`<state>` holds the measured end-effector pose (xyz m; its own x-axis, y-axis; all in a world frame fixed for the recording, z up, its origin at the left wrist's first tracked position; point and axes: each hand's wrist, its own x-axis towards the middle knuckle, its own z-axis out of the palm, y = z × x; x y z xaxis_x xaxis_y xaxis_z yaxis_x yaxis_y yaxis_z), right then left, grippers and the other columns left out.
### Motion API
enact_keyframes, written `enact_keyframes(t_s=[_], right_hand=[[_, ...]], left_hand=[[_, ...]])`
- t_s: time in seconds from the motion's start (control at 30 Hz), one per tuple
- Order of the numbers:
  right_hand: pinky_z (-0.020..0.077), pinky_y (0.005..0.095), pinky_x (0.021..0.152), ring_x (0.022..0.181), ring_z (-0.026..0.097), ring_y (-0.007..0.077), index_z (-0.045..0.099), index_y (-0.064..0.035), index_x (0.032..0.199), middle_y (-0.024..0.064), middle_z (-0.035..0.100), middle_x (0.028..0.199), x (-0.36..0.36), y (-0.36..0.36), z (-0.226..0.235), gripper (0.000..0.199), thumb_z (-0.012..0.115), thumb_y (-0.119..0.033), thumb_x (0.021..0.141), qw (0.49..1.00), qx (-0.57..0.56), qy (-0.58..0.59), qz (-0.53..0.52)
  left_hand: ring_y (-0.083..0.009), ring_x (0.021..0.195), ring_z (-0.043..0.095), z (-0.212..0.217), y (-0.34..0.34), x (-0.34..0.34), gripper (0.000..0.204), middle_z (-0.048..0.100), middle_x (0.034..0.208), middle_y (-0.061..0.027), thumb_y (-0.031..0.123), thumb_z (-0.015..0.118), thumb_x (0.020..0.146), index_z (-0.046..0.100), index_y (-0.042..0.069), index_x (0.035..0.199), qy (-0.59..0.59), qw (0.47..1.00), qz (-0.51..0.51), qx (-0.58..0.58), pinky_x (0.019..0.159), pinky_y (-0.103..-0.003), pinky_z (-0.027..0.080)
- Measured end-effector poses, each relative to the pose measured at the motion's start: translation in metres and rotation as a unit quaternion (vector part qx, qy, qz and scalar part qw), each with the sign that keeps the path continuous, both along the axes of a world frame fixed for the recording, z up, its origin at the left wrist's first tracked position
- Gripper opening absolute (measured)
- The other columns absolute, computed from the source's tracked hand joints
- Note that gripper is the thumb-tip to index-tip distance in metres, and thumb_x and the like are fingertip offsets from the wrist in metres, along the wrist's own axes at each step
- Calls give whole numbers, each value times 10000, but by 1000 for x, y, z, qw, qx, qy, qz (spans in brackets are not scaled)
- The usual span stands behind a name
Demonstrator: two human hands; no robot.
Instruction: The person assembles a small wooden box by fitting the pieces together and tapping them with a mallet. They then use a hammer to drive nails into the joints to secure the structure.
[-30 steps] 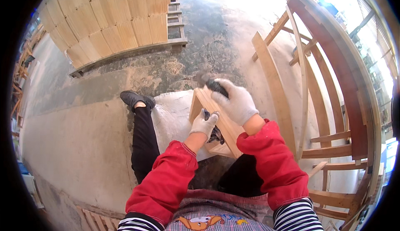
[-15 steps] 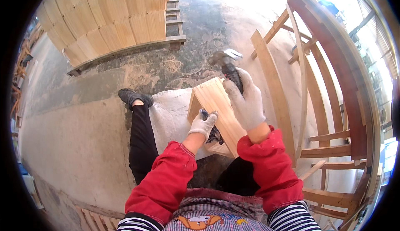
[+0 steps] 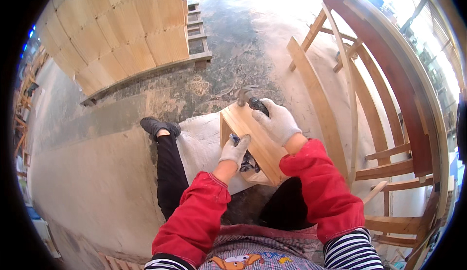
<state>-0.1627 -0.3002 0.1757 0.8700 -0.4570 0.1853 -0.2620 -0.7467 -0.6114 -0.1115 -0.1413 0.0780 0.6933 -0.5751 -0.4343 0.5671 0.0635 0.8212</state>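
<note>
A hammer (image 3: 257, 105) is in my gloved right hand (image 3: 280, 124), whose fingers wrap its dark handle. The metal head is at the far end of a pale wooden box (image 3: 258, 141), touching or just above its edge. My gloved left hand (image 3: 235, 151) is closed at the box's near left side, around part of a dark, crumpled bundle (image 3: 249, 164). More of that bundle shows inside the box's open side. Its exact kind cannot be made out, and the left fingertips are partly hidden. The box stands tilted between my legs.
A white sheet (image 3: 200, 141) lies under the box on the concrete floor. At far left, stacked wooden boxes (image 3: 121, 31) rest on a pallet (image 3: 198, 38). To the right, a plank (image 3: 318, 104) leans near a wooden bench frame (image 3: 389, 75).
My right hand has swung the hammer down and slightly left, bringing its head from above the box to the far edge. The left hand keeps its place on the box. The view has shifted slightly.
</note>
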Motion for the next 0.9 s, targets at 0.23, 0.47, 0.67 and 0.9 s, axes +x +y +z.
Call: enact_keyframes(t_s=[0.23, 0.47, 0.67, 0.9], right_hand=[[516, 504, 805, 948, 677, 440, 603, -112, 1231, 242, 704, 954, -2, 19, 24, 394, 609, -391, 953, 991, 73, -80, -77], [520, 504, 831, 964, 668, 448, 598, -128, 1244, 252, 702, 990, 9, 3, 21, 443, 616, -441, 931, 997, 35, -36, -62], [519, 500, 815, 957, 665, 451, 608, -107, 1200, 242, 703, 1001, 10, -13, 20, 406, 623, -415, 936, 998, 8, 50, -23], [517, 493, 853, 1000, 661, 438, 641, -103, 1159, 233, 708, 1008, 2, -21, -15, 412, 637, -441, 925, 993, 68, -49, -77]], left_hand=[[-157, 918, 626, 2, 3, -3, 543, 667, 1112, -69, 325, 784, 891, 603, -25, 1264, 39, 999, 1, 31, 811, -328, 525], [-168, 955, 619, -16, 6, 4, 601, 662, 1128, -77, 364, 789, 876, 594, -36, 1280, -11, 1000, 7, 26, 846, -309, 509], [-170, 964, 616, -10, 4, 4, 645, 661, 1150, -90, 360, 788, 880, 562, -59, 1317, -3, 1000, -1, 19, 870, -320, 507], [-178, 954, 619, -12, -4, -3, 649, 662, 1133, -86, 357, 788, 884, 552, -48, 1332, -11, 1000, 3, 21, 856, -331, 519]])
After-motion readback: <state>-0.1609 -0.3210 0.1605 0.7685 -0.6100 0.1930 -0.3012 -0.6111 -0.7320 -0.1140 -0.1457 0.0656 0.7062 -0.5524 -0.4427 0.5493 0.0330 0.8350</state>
